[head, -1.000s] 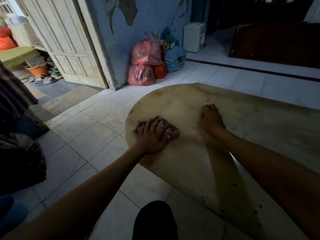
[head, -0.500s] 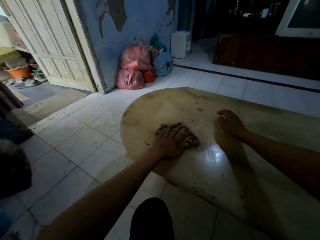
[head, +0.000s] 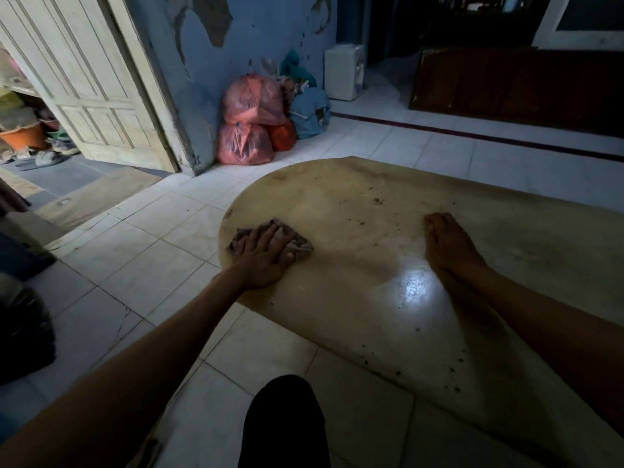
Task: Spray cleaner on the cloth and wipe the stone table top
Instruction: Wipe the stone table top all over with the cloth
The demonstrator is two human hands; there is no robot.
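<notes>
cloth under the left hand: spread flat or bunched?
Bunched. The cloth shows crumpled folds and uneven edges around the left hand, which presses it flat-fingered onto the table top.

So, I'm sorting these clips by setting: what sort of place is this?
Probably a lived-in home, near an entryway: a tiled floor, a panelled door in a peeling blue wall, and filled plastic bags heaped in the corner.

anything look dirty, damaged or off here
Yes: dark specks dot the table top, mostly right of the cloth under the left hand. Behind, blue paint has peeled off the wall in big patches.
</notes>
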